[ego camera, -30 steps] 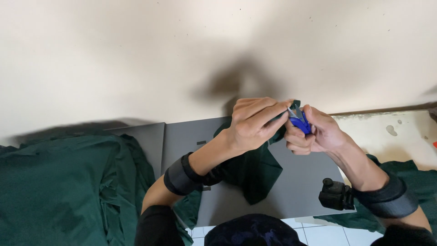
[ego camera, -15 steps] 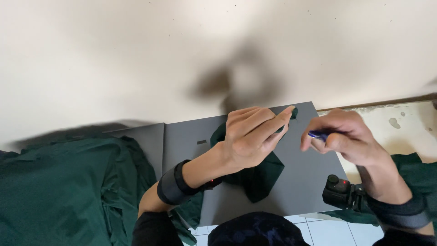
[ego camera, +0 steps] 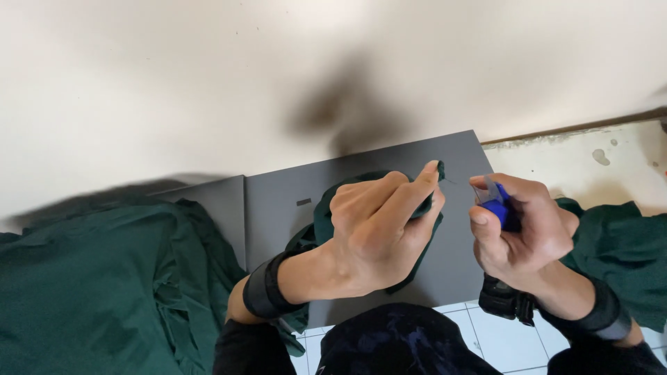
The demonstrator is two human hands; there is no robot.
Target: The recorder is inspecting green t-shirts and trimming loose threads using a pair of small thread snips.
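Observation:
My left hand (ego camera: 379,229) pinches a piece of dark green cloth (ego camera: 347,201) and holds it up above a grey panel (ego camera: 292,194). My right hand (ego camera: 521,232) is closed around a small blue-handled tool (ego camera: 497,201) with a short metal tip, held just to the right of the cloth's raised corner. A thin thread seems to run between the cloth and the tool. Both wrists wear black bands.
A heap of dark green fabric (ego camera: 90,285) lies at the left, and more green fabric (ego camera: 622,257) at the right. A pale wall (ego camera: 278,76) fills the top. A stained white ledge (ego camera: 597,163) is at the right, white floor tiles (ego camera: 479,340) below.
My hands were together at the cloth's corner a second ago. My right hand pulled away to the right with the blue tool and has come partway back towards the cloth.

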